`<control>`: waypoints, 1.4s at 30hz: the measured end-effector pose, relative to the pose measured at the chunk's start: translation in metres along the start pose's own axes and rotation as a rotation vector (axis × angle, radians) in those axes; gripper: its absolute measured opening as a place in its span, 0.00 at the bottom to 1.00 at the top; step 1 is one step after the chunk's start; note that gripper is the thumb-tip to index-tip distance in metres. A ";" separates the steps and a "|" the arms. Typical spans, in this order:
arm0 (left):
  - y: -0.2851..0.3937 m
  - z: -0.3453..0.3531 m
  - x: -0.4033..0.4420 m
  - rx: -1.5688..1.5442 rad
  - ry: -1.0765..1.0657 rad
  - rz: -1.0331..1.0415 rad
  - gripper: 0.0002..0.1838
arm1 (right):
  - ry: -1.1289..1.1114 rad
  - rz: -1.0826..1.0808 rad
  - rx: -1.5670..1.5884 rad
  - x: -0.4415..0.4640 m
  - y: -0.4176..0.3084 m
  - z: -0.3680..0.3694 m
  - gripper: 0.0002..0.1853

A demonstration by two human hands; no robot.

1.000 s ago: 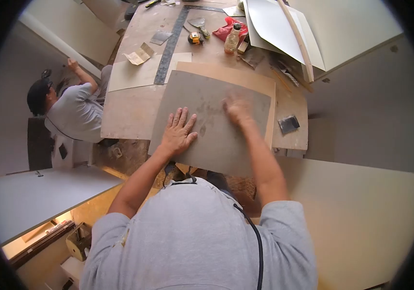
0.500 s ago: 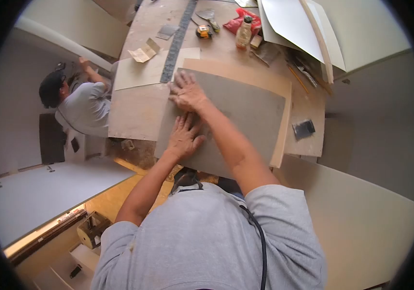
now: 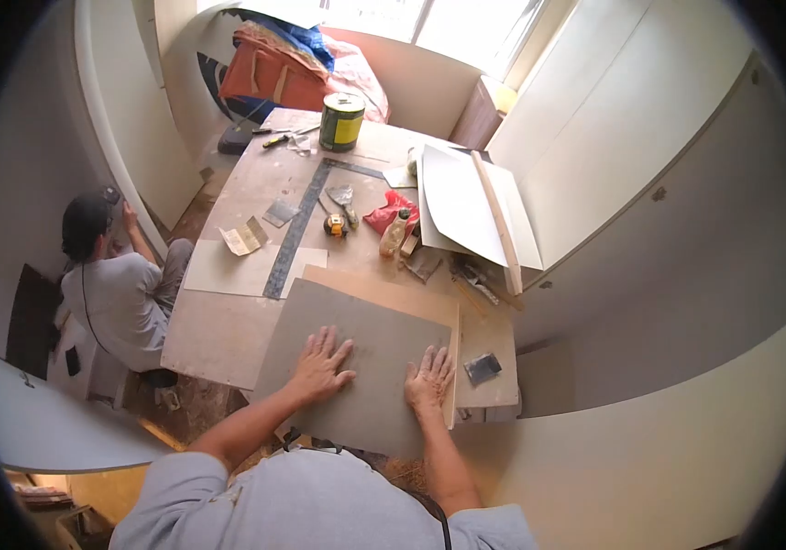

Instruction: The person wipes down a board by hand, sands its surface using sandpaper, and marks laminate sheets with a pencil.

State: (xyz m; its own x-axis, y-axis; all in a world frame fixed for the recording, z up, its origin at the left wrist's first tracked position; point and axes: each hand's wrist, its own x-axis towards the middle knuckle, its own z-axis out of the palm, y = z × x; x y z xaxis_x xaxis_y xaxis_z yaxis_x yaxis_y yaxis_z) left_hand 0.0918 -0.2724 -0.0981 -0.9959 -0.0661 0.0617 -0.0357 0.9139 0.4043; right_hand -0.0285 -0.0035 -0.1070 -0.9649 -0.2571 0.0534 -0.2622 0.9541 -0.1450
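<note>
A grey rectangular sheet [image 3: 365, 335] lies at the near side of the work table, on top of a tan board [image 3: 393, 298] whose far and right edges stick out. My left hand [image 3: 321, 365] rests flat on the middle left of the grey sheet, fingers spread. Near the sheet's right edge, my right hand [image 3: 429, 379] also lies flat with fingers apart. Neither hand grips anything. Just right of the boards is a small dark pad [image 3: 482, 368]. Beyond the sheet, a metal framing square [image 3: 296, 225] lies partly over a pale panel [image 3: 219, 275].
On the table [image 3: 219, 339] are a tape measure [image 3: 335, 225], a bottle [image 3: 394, 233], a red bag [image 3: 390, 213], a paint can [image 3: 341, 122] and white sheets [image 3: 466, 206]. A co-worker [image 3: 113, 284] sits low at the left. Tall panels [image 3: 631, 119] stand right.
My right hand has moved from the sheet's far left corner to its right edge. My left hand stays on the sheet. The view has tilted up, showing the window and paint can.
</note>
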 end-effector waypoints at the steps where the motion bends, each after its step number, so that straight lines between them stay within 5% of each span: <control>1: 0.006 -0.002 0.021 0.047 -0.036 0.047 0.42 | -0.031 0.016 -0.005 0.000 -0.001 -0.003 0.42; 7: -0.006 -0.007 0.003 -0.038 -0.093 0.030 0.44 | -0.096 0.056 0.026 0.004 0.001 -0.008 0.41; 9: -0.020 -0.063 -0.044 -0.110 -0.087 -0.211 0.42 | -0.095 0.063 0.027 0.000 0.008 -0.005 0.41; 13: -0.104 -0.070 -0.138 0.287 0.238 -0.600 0.42 | 0.079 -0.043 -0.056 0.007 0.015 0.009 0.42; 15: -0.099 -0.082 -0.153 0.286 0.302 -0.342 0.41 | 0.199 -0.078 -0.057 0.008 0.017 0.017 0.39; 20: 0.001 -0.038 -0.102 0.077 -0.107 0.017 0.47 | -0.017 0.028 -0.055 0.006 0.003 0.000 0.40; 26: -0.005 -0.006 -0.112 0.073 -0.140 0.030 0.47 | -0.048 0.046 -0.042 0.016 0.006 0.000 0.41; 30: -0.035 -0.036 -0.165 0.061 -0.205 -0.132 0.51 | -0.032 0.048 -0.031 0.011 0.008 0.001 0.41; 32: -0.047 -0.054 -0.190 0.241 -0.234 -0.511 0.56 | -0.030 0.045 -0.044 0.012 0.008 0.001 0.41; 33: -0.059 -0.059 -0.199 0.245 -0.240 -0.508 0.56 | -0.027 0.048 -0.056 0.011 0.008 0.003 0.41; 35: -0.075 -0.064 -0.223 0.213 0.238 -0.500 0.59 | -0.025 0.056 -0.071 0.013 0.007 0.003 0.41; 36: -0.068 -0.067 -0.228 0.214 0.220 -0.512 0.59 | -0.015 0.048 -0.091 0.011 0.007 0.005 0.41; 38: -0.044 -0.072 -0.206 0.157 -0.099 -0.118 0.56 | -0.035 0.050 -0.094 0.011 0.006 0.006 0.41; 39: -0.034 -0.053 -0.195 0.029 0.082 0.113 0.50 | -0.041 0.059 -0.097 0.014 0.008 0.003 0.41; 42: -0.022 0.002 -0.161 0.446 -0.062 0.394 0.49 | -0.018 0.052 -0.119 0.014 0.010 0.008 0.41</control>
State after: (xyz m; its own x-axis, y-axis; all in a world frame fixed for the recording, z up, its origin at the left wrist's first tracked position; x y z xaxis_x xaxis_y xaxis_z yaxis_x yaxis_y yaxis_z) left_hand 0.2530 -0.2810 -0.1186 -0.9438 0.3231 0.0702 0.3192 0.9457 -0.0610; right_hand -0.0447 0.0012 -0.1157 -0.9775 -0.2084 0.0311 -0.2093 0.9774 -0.0283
